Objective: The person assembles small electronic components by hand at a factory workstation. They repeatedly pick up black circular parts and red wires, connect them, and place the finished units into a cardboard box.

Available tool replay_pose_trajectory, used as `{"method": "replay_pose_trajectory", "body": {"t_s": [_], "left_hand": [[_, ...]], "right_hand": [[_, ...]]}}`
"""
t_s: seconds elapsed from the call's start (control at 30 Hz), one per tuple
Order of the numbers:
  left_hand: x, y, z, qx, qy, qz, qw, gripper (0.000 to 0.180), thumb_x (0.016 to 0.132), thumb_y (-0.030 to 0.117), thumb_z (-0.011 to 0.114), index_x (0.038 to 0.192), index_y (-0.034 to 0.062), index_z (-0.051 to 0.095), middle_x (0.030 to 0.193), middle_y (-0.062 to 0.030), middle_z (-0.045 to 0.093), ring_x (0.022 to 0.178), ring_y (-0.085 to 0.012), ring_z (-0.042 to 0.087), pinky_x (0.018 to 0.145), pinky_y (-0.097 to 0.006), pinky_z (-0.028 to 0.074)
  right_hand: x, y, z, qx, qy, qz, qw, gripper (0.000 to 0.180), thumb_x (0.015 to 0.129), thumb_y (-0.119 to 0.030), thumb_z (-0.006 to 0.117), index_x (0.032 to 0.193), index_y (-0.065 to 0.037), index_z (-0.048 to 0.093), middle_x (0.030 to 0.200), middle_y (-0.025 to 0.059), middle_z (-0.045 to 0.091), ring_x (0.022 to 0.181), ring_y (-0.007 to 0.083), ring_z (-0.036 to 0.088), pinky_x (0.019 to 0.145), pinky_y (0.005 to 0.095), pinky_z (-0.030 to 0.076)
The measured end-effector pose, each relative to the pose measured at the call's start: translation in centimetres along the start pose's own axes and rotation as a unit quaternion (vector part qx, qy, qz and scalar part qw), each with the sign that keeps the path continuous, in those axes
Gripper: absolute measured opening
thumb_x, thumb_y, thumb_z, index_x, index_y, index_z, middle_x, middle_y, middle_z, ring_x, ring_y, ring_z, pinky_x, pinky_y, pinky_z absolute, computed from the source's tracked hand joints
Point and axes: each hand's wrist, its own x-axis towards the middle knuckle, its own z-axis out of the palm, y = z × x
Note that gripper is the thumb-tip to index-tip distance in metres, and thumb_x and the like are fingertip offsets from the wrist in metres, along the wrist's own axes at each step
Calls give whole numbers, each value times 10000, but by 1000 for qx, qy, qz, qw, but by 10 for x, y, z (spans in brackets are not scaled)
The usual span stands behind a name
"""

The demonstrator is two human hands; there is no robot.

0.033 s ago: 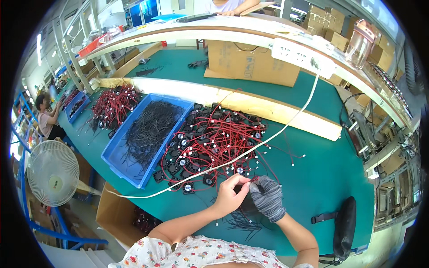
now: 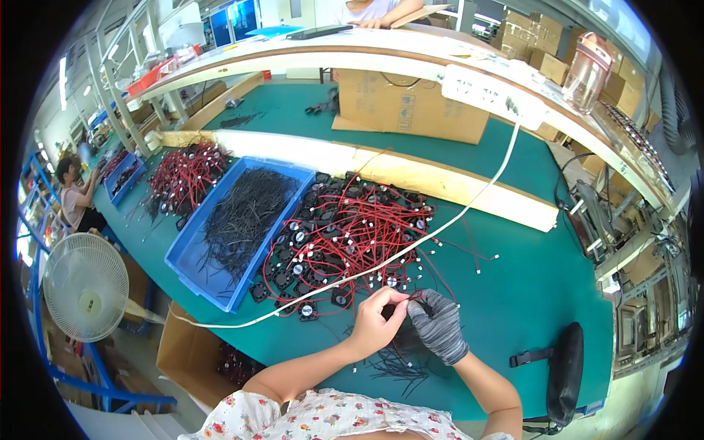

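My bare left hand [image 2: 375, 324] is closed in a pinch over the green table. Close against it is my right hand [image 2: 438, 327], in a grey knitted glove, its fingers also closed. Both grip a thin red-and-black wire lead [image 2: 416, 297] between the fingertips; its ends are mostly hidden. Just beyond the hands spreads a pile of small black fans [image 2: 352, 235] with red leads and white plugs. Loose black strips [image 2: 400, 368], like short ties or tubes, lie below my hands. More strips [image 2: 248, 213] fill a blue tray [image 2: 183, 265] on the left.
A white cable [image 2: 334, 282] crosses in front of the fan pile. A wooden rail [image 2: 455, 185] runs behind it, under a raised shelf. At right lies a black pouch [image 2: 565, 374]. An open cardboard box [image 2: 183, 341] and a standing fan [image 2: 86, 287] are left of the table.
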Motion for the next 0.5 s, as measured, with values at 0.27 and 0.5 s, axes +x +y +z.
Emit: {"method": "replay_pose_trajectory", "body": {"t_s": [0.27,0.5], "left_hand": [[-1,1,0,-36,-8,-1,999,68,773,-42,569,840,-35,565,768,-71,595,708,-113,581,639,-220,452],[0,-20,-10,-197,-145,-263,933,91,822,-2,517,879,-37,579,779,-43,608,666,-88,563,614,-208,452]], "right_hand": [[-1,-15,0,-18,8,7,1000,108,771,-125,565,731,-29,537,616,71,523,536,197,500,509,312,412],[3,-16,-11,-423,-152,-197,871,168,752,-235,536,730,-77,589,684,117,562,651,280,563,579,408,448]]}}
